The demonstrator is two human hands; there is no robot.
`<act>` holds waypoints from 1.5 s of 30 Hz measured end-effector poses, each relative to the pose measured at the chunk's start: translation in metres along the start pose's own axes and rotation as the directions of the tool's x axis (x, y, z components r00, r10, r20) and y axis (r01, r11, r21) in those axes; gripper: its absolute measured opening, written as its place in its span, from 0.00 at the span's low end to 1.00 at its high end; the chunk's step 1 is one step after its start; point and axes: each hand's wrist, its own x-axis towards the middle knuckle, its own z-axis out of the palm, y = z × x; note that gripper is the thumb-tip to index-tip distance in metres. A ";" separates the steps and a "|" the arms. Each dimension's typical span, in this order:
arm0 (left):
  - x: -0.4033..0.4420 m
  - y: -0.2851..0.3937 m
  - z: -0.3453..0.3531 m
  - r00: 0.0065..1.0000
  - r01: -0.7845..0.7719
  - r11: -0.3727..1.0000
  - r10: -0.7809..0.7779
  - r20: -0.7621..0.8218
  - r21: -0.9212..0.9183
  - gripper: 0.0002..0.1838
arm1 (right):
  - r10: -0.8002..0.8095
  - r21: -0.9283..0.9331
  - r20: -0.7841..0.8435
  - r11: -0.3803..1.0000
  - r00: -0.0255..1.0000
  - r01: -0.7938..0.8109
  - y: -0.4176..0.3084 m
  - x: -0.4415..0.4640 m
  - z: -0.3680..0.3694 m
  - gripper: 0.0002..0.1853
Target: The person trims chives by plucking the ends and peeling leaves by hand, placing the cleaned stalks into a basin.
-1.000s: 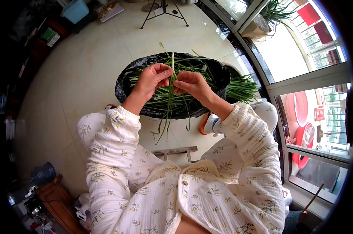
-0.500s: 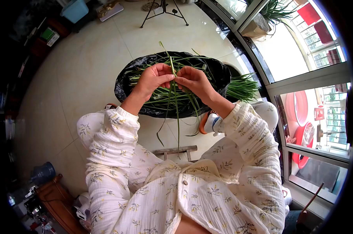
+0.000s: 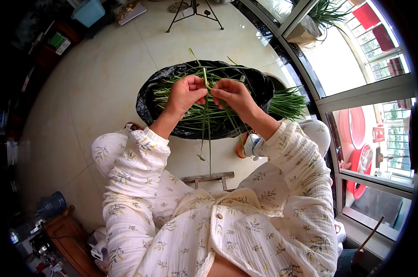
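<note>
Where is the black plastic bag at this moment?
In the head view, the black bag is just above centre, beneath the left hand and right hand, with green stalks inside it.

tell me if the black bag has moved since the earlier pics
No; the black bag is in the same place, judged against the black stand beyond it.

Ahead of you, a black-legged stand (image 3: 194,17) is standing on the pale floor (image 3: 107,92), left of which a light-blue tub (image 3: 88,14) is sitting. To your right, a red basin (image 3: 355,162) is showing through the glass door (image 3: 375,138).
</note>
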 end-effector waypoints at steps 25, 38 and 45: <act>0.003 -0.027 0.003 0.983 -0.125 0.944 0.160 -0.094 0.304 0.05 | 0.130 0.028 -0.025 0.991 0.991 -0.129 0.009 -0.004 -0.001 0.07; 0.005 -0.032 0.003 0.987 -0.020 0.978 0.053 -0.153 0.208 0.04 | 0.105 -0.075 -0.077 0.991 0.991 -0.111 0.009 -0.003 0.005 0.09; 0.010 -0.031 -0.022 0.967 0.035 0.986 0.008 -0.255 0.163 0.05 | 0.072 -0.066 -0.094 0.995 0.993 -0.079 -0.009 -0.010 -0.001 0.09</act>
